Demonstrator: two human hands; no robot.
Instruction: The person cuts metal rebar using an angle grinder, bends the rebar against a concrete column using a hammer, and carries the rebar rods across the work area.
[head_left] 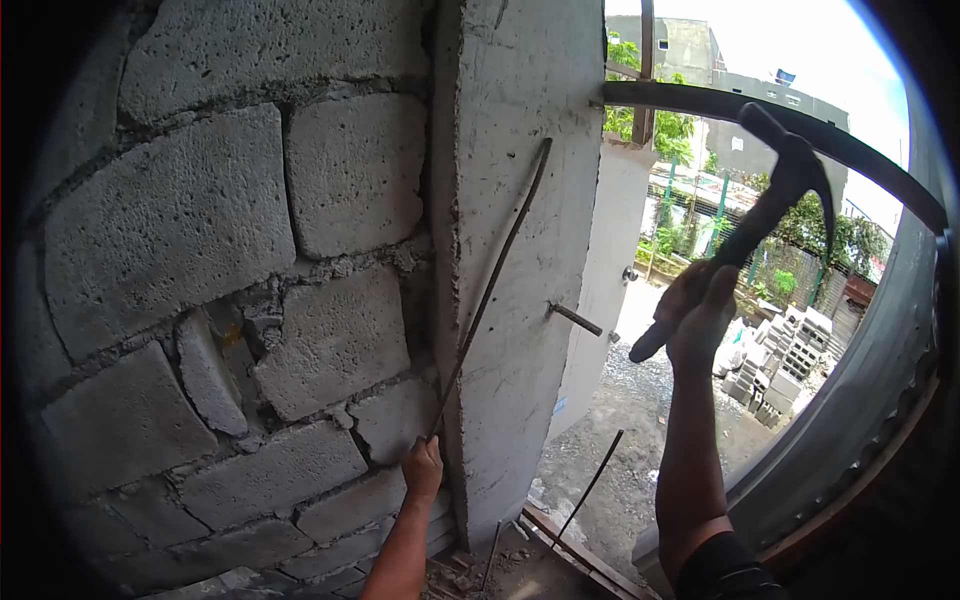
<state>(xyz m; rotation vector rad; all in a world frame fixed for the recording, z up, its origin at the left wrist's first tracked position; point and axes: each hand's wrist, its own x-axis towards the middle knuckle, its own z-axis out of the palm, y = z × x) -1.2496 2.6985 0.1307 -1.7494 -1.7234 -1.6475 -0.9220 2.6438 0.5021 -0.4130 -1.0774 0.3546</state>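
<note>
My left hand [422, 467], low in front of the block wall [170, 220], is closed around the lower end of a long, slightly bent steel bar [490, 288]. The bar slants up to the right across the face of the concrete post [530, 380]. On the right, my right hand [700, 310] grips the handle of a claw hammer [798, 170], raised with its head up and its claw curving down to the right. The hammer is well apart from the bar. A short bar stub [577, 319] sticks out of the post between my hands.
Another thin bar [587, 490] stands tilted near the floor, beside a wooden sill [580, 558]. Past the opening lies a pile of hollow blocks [785, 360] on gravelly ground. A dark curved beam [700, 98] crosses the top of the opening. Corrugated metal [850, 400] edges the right side.
</note>
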